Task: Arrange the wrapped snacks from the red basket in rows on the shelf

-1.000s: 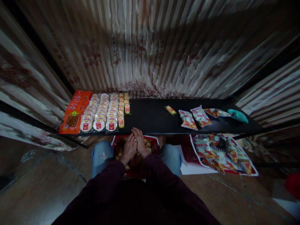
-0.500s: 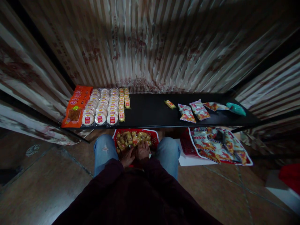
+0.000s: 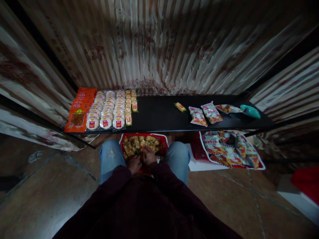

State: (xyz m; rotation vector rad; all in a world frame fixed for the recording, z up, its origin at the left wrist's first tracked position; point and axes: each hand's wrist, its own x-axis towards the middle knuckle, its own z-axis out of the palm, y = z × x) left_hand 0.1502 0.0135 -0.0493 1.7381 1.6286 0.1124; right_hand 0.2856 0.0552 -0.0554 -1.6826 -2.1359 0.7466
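Observation:
A red basket (image 3: 163, 143) of small yellow wrapped snacks (image 3: 139, 142) sits on the floor between my knees. Both hands reach down into its near end. My left hand (image 3: 135, 164) rests among the snacks with fingers curled. My right hand (image 3: 149, 155) lies beside it on the snacks, fingers bent down. What either hand grips is hidden in the dark pile. A low black shelf (image 3: 159, 116) runs across in front of the basket.
On the shelf's left stand orange packs (image 3: 81, 109), rows of round white cakes (image 3: 107, 111) and a column of yellow snacks (image 3: 129, 108). One yellow snack (image 3: 180, 107), two pouches (image 3: 204, 114) and a teal packet (image 3: 250, 112) lie right. A second basket of big bags (image 3: 229, 149) sits below.
My hands dropped from the shelf's front edge, where they were pressed together, down into the red basket. The view has tilted a little, uncovering the basket's snacks.

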